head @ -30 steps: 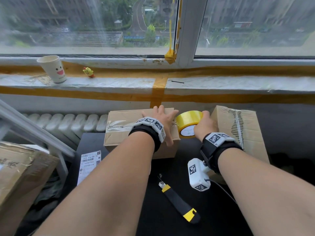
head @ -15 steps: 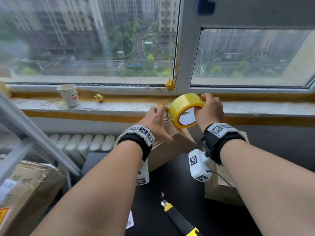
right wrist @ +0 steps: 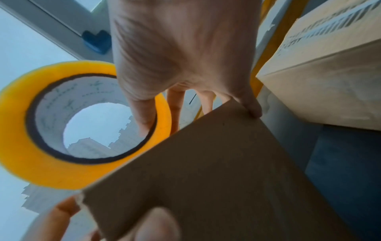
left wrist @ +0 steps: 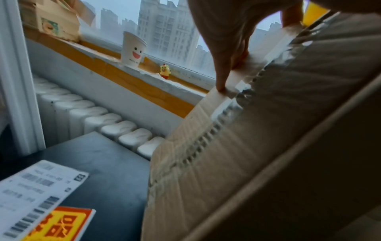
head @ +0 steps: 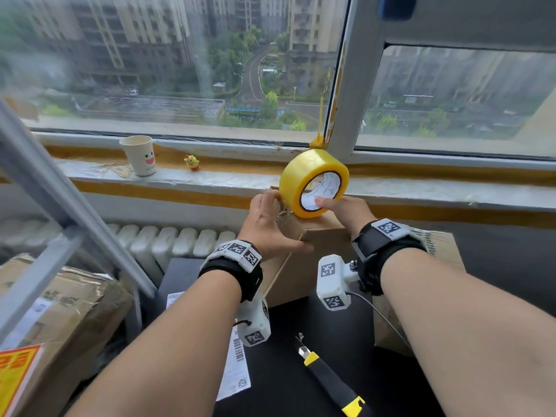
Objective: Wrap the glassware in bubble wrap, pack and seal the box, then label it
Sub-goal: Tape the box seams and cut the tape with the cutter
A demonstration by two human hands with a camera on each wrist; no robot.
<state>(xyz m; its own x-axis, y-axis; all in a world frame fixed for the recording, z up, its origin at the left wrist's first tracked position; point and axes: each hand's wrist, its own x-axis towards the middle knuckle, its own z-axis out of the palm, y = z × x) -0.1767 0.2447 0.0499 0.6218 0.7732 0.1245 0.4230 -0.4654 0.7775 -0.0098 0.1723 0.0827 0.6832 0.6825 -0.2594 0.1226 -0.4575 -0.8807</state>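
Yellow tape roll (head: 313,183): your right hand (head: 346,210) holds it, thumb through the core, atop the tilted box (head: 304,266). Left hand (head: 264,224) grips the box's upper edge over old tape. Keep the box steady on the table (head: 301,383); draw the strip taut along the seam.

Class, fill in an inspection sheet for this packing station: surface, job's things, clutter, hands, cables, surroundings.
Surface: black table.
Job's things: cardboard box tipped on edge; yellow tape roll at its top; shipping label lying flat.
Clutter: utility knife; second box.
Hands: left hand pinches the tape strip on the box; right hand holds the roll, thumb in its core.
Cables: thin wire from the right wrist camera.
Surroundings: window, paper cup, radiator.
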